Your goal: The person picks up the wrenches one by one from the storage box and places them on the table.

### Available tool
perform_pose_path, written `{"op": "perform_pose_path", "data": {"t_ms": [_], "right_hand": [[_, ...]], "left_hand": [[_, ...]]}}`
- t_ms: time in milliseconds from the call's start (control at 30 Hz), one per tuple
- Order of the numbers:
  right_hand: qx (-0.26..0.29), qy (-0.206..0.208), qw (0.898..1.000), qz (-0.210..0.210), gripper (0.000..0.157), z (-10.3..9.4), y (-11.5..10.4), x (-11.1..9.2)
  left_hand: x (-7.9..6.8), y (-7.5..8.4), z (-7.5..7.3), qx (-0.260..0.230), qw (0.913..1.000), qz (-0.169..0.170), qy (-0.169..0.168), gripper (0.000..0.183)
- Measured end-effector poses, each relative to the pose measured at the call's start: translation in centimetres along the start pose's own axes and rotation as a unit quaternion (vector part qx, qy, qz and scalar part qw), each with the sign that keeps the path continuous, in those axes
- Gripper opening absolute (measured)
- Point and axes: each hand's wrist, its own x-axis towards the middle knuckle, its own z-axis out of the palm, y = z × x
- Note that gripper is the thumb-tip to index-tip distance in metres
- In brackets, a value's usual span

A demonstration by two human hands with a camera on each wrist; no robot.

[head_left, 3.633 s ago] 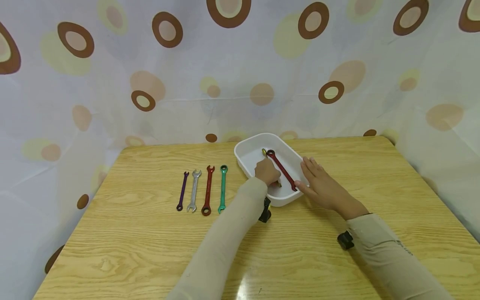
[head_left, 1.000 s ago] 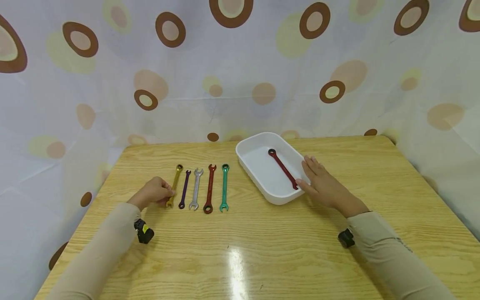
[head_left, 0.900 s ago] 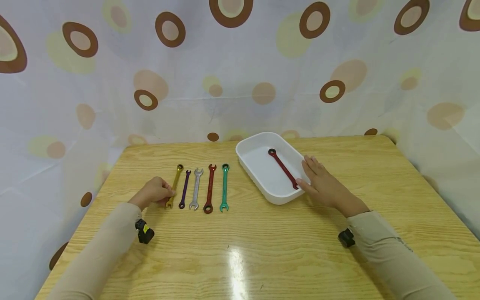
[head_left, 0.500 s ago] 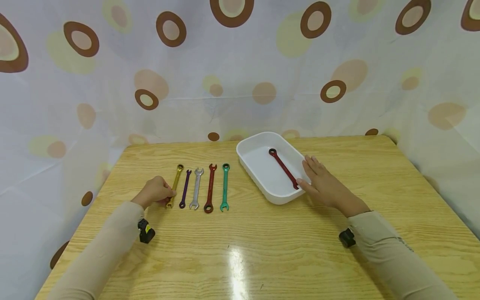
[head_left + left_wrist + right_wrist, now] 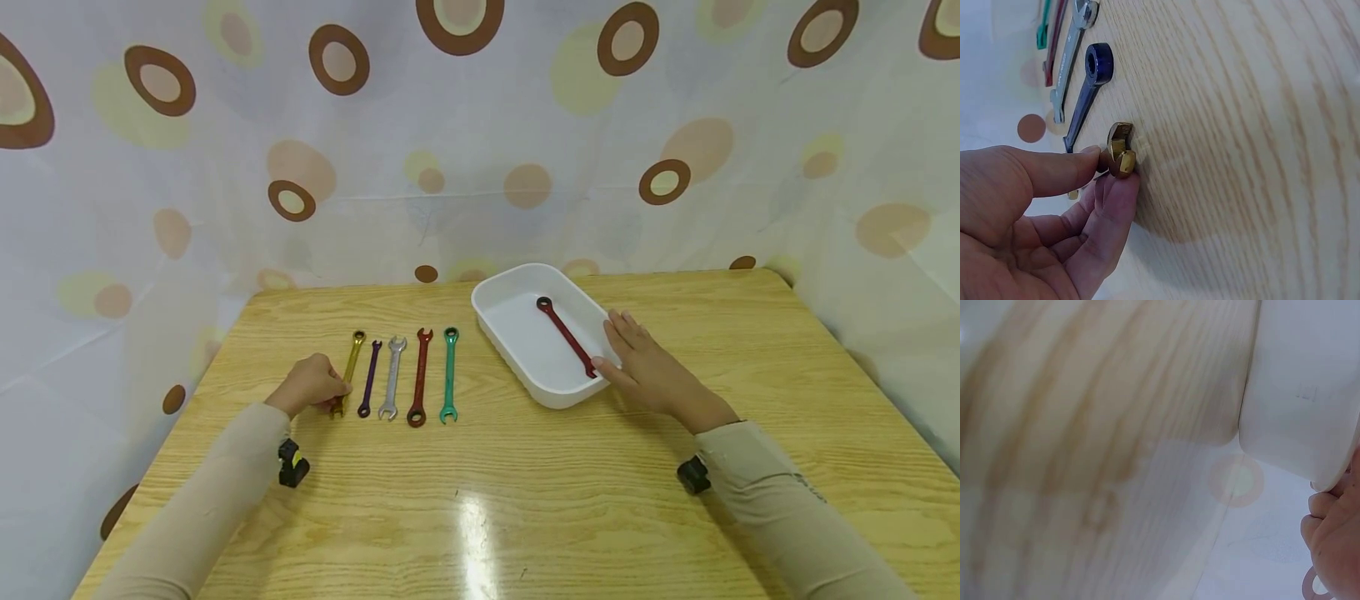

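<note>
At the left end of a row of wrenches, my left hand (image 5: 309, 385) pinches a gold combination wrench (image 5: 352, 356) near its open end. In the left wrist view, thumb and fingers hold the gold wrench (image 5: 1121, 150) by that end, close to the tabletop. Fingers extended, my right hand (image 5: 647, 375) rests against the right rim of a white plastic bin (image 5: 525, 342). A dark red wrench (image 5: 566, 336) lies slantwise inside the bin. In the right wrist view only part of the right hand (image 5: 1338, 534) shows, beside the bin's rim.
Right of the gold wrench lie a purple wrench (image 5: 370, 379), a silver wrench (image 5: 392, 377), a red wrench (image 5: 420, 377) and a green wrench (image 5: 450, 375), roughly parallel. The wooden table (image 5: 585, 500) meets a patterned cloth (image 5: 480, 225) at the back.
The gold wrench was in the bin with my left hand on it; both have moved to the row's left end. Lately they barely shift. The right hand has stayed at the bin.
</note>
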Motion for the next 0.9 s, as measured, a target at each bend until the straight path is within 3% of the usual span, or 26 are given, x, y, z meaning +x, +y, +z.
{"op": "perform_pose_path", "data": {"t_ms": [433, 900], "right_hand": [[-0.002, -0.006, 1.0, 0.006, 0.074, 0.05, -0.01, -0.03], [-0.009, -0.003, 1.0, 0.001, 0.073, 0.26, 0.24, 0.15]], "left_hand": [[0.42, -0.28, 0.04, 0.004, 0.9998, -0.022, 0.0, 0.021], [0.29, -0.15, 0.0, 0.0, 0.9998, -0.019, 0.001, 0.021]]}}
